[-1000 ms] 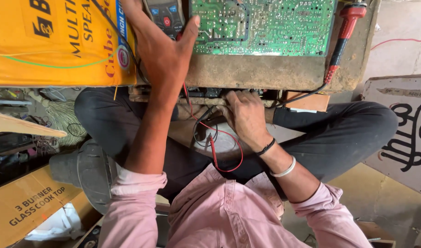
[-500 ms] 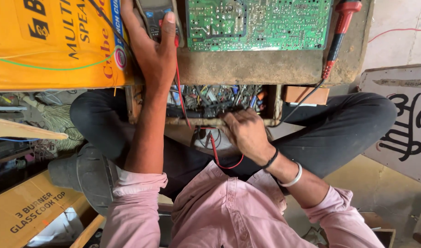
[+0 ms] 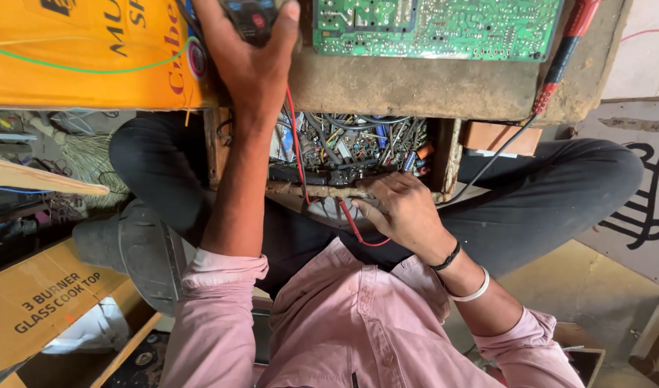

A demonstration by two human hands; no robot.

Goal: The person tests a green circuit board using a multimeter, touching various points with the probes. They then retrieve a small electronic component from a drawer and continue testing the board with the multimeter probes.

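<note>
My left hand (image 3: 252,68) reaches up onto the workbench and grips a dark multimeter (image 3: 252,16), thumb along its right side. A red lead (image 3: 295,144) runs from the meter down over the open wooden drawer (image 3: 444,154), which is packed with small electronic parts and wires (image 3: 351,144). My right hand (image 3: 403,212) has its fingers curled over the drawer's front edge (image 3: 322,192), just above my lap. A green circuit board (image 3: 437,25) lies on the bench to the right of the meter. A red test probe (image 3: 568,43) rests at the bench's right end.
An orange carton (image 3: 85,50) lies on the bench at the left. A brown cardboard box (image 3: 42,302) stands at the lower left, with tools and clutter (image 3: 42,151) above it. My crossed legs in dark trousers (image 3: 559,194) fill the space under the drawer.
The drawer has slid out toward me with my right hand on its front edge, and more of its contents show. My left hand has stayed on the multimeter.
</note>
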